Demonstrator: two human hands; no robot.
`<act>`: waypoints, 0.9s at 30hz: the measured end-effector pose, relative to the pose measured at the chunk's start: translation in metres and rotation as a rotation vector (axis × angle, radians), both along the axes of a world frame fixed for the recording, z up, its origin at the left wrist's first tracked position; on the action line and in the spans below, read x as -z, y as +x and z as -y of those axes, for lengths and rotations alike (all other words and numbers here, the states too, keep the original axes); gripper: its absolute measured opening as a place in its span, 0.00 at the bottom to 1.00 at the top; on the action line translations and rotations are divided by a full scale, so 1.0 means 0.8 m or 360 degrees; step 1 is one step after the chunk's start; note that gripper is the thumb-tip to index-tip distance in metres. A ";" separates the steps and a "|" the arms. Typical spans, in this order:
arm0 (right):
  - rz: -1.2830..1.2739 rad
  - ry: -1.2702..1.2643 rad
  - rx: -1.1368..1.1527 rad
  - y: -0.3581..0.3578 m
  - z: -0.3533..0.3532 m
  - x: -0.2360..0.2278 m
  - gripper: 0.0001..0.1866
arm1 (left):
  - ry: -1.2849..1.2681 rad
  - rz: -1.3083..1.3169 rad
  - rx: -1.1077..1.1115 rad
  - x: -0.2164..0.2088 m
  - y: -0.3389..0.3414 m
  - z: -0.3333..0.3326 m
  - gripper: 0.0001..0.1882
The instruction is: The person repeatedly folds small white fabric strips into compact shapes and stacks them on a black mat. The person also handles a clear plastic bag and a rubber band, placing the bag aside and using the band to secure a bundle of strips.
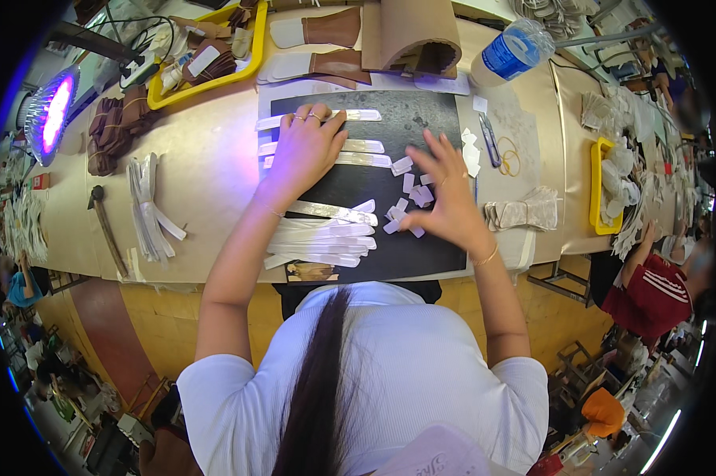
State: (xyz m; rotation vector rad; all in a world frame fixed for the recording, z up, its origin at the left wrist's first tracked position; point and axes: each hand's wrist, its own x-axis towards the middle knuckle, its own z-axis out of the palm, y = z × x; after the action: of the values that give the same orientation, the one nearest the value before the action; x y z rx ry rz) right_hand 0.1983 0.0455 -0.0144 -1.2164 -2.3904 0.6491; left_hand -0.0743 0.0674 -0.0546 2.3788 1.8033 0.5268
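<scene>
My left hand (309,147) rests palm down over several white strips on a black mat (342,182). Its fingers are slightly apart, and the fingertips press on the farthest strip (362,116). Two more strips pass under the palm. My right hand (451,198) hovers open, thumb and fingers spread wide, beside a scatter of small white rectangular pieces (420,195). Nothing shows between its fingers. Nearer me on the mat lies a loose pile of white strips (326,240), partly overlapping one another.
At the left lie a hammer (106,230), a bundle of white strips (147,210) and brown pieces (120,131) near a glowing lamp (54,115). A yellow tray (256,49), a brown roll (409,32) and a plastic bottle (512,51) stand beyond. A cutter (490,140) lies right.
</scene>
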 end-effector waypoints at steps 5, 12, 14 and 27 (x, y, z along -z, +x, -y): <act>0.0251 0.0289 -0.0064 -0.017 0.037 0.030 0.47 | -0.0035 -0.0026 -0.0009 -0.004 0.000 0.003 0.18; 0.0098 0.0422 -0.0064 -0.017 0.039 0.057 0.21 | 0.0054 0.0041 0.0040 0.004 -0.004 0.001 0.18; 0.0070 0.0501 -0.0045 -0.015 0.046 0.055 0.16 | -0.0019 0.0156 0.0032 0.002 -0.005 0.005 0.17; 0.0111 0.0633 0.0303 -0.023 0.029 0.053 0.12 | -0.0179 0.0395 -0.0005 -0.014 -0.007 0.038 0.14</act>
State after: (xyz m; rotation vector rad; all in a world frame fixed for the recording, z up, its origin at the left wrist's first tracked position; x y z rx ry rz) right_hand 0.1798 0.0221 -0.0571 -1.2789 -2.2737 0.0667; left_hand -0.0796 0.0370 -0.0435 2.1313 1.6822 0.6683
